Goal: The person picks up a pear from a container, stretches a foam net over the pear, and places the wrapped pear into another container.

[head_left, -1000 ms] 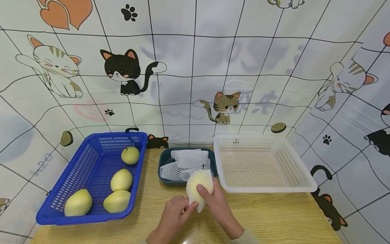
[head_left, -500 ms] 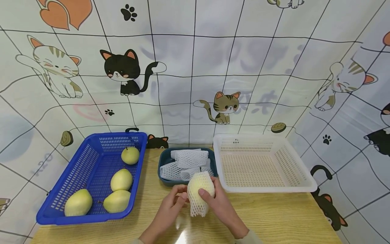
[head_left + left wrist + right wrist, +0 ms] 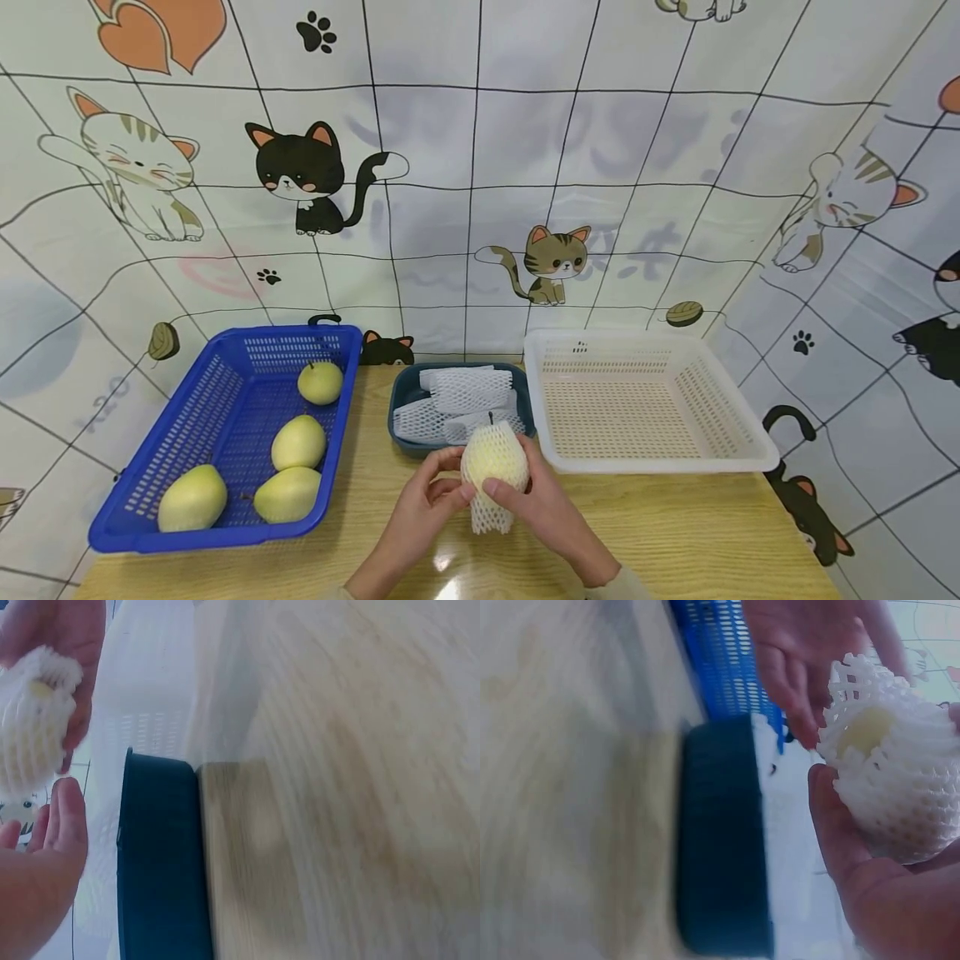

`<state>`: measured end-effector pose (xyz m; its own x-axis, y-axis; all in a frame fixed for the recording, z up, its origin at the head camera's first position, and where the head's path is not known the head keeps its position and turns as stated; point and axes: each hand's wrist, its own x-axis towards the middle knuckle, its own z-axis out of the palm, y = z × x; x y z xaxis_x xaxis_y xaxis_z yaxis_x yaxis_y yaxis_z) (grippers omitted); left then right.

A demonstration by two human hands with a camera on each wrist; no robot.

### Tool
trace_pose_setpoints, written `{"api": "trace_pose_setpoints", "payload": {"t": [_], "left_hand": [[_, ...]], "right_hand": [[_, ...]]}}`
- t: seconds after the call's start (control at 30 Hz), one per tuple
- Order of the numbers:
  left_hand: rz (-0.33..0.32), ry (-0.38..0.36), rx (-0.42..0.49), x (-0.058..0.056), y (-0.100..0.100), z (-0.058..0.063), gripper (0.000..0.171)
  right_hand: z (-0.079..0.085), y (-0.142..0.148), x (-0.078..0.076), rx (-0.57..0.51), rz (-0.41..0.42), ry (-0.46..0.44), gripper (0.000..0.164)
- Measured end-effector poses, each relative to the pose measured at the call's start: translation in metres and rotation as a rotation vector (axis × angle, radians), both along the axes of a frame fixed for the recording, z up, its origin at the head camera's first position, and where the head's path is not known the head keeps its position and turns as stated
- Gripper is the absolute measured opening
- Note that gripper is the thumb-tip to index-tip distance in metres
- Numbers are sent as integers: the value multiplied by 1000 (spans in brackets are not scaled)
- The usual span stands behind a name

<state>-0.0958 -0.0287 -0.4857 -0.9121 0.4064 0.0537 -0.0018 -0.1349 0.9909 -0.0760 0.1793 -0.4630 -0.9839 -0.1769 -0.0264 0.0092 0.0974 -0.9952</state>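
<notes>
A pale yellow pear [image 3: 497, 457] in a white foam net is held upright over the table's near middle, its stem poking out at the top. My right hand [image 3: 551, 510] grips it from the right, thumb across the front. The loose lower end of the foam net [image 3: 491, 521] hangs below the fruit; through this end, in the right wrist view, a bit of bare pear [image 3: 866, 731] shows. My left hand [image 3: 422, 510] is at the pear's left side, thumb tip right at the net. Its fingers look loose and extended in the left wrist view, beside the wrapped pear [image 3: 34, 735].
To the left, a blue basket [image 3: 225, 546] holds several bare pears [image 3: 192, 498]. Behind the hands stands a dark teal bin [image 3: 401, 392] with several foam nets [image 3: 471, 390]. A white basket [image 3: 660, 465] stands at right. All rest on a wooden table [image 3: 675, 533] against a cat-print backdrop.
My left hand has let go of the net's lower end and moved up and left to the pear's side. The net's end now hangs spread, and the pear has shifted slightly down.
</notes>
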Motion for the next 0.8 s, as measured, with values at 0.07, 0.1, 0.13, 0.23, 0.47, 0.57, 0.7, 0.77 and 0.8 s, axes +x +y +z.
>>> {"api": "trace_pose_setpoints", "payload": {"t": [0.07, 0.1, 0.13, 0.23, 0.47, 0.57, 0.7, 0.77, 0.8], "left_hand": [[19, 11, -17, 0, -1, 0, 48], [37, 19, -26, -1, -2, 0, 47], [59, 26, -39, -1, -4, 1, 45], [136, 39, -85, -5, -8, 1, 41], [263, 66, -112, -10, -16, -1, 38], [283, 77, -109, -11, -19, 0, 37], [302, 80, -106, -11, -23, 0, 37], [306, 76, -104, -11, -25, 0, 38], [310, 77, -105, -11, -26, 0, 38]], "right_hand": [[6, 4, 1, 19, -9, 5, 75], [10, 7, 1, 30, -18, 12, 74], [14, 10, 0, 44, -30, 20, 73], [31, 21, -1, 104, -74, 52, 71], [81, 53, -15, 236, -136, 74, 73], [103, 68, -26, 294, -153, 74, 74], [125, 85, -45, 368, -165, 72, 79], [130, 93, -55, 436, -168, 67, 82], [131, 96, -60, 480, -169, 61, 84]]}}
